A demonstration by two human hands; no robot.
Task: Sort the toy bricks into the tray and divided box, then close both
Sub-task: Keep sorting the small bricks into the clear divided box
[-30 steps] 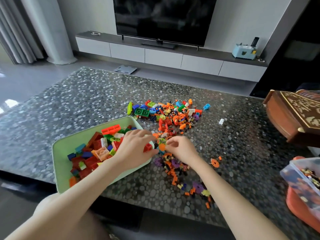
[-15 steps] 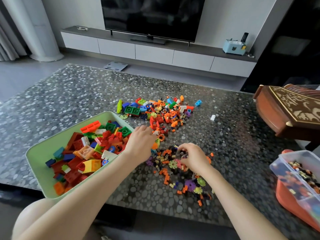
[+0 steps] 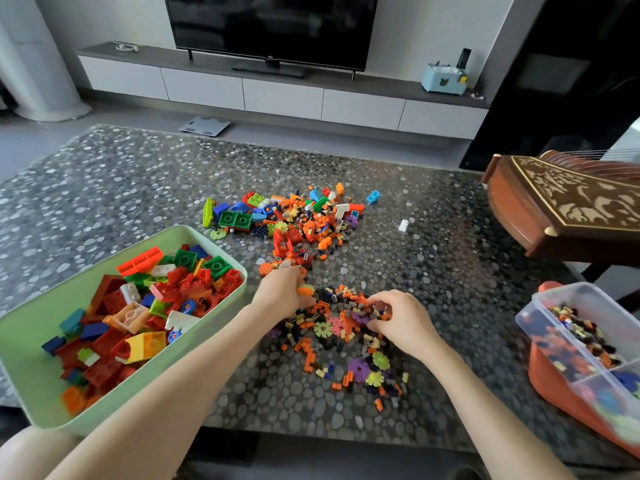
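Observation:
A pale green tray [image 3: 41, 327] at the left holds many large bricks in red, green, blue and yellow. Loose bricks lie in two heaps on the pebbled table: a far pile [image 3: 294, 220] of mixed sizes and a near pile [image 3: 332, 327] of tiny orange and dark pieces with flower-shaped discs. My left hand [image 3: 280, 292] sits just right of the tray with fingers curled around an orange piece [image 3: 305, 290]. My right hand [image 3: 398, 320] rests on the near pile, fingers curled and pinching small pieces. A clear divided box [image 3: 588, 337] with small pieces stands at the right edge.
An orange-red lid or tray [image 3: 561, 393] lies under the divided box. A carved wooden instrument [image 3: 568, 209] juts over the table at the right. A single white piece [image 3: 403, 225] and a light blue brick [image 3: 373, 196] lie apart from the far pile.
The view has swung left and down. My left hand shifted from the tray's rim to the near pile's edge; my right hand moved slightly right within the small pieces.

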